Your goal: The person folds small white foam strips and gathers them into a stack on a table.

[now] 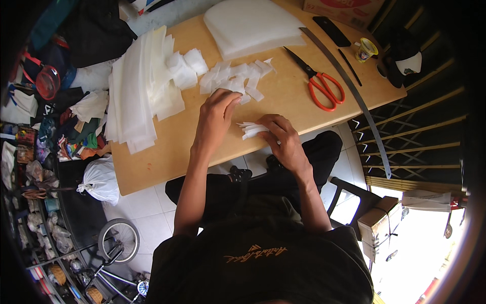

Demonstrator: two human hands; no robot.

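Observation:
My right hand [283,138] is closed round a small bundle of thin white translucent strips [249,130], held low over the near edge of the wooden table. My left hand [217,112] reaches over the loose cut white pieces [238,73], its fingers pinched together at a small piece [244,98] on the near side of that pile. The fingertips partly hide this piece. To the right of the pile, scissors with orange handles [326,91] lie with their blades slightly apart.
Long white sheets [139,91] and squarer pieces [185,68] cover the table's left part. A thick white sheet stack [258,28] lies at the back. A long metal ruler [362,104] overhangs the right edge. Beyond it are a black phone [331,31] and yellow cup [366,49].

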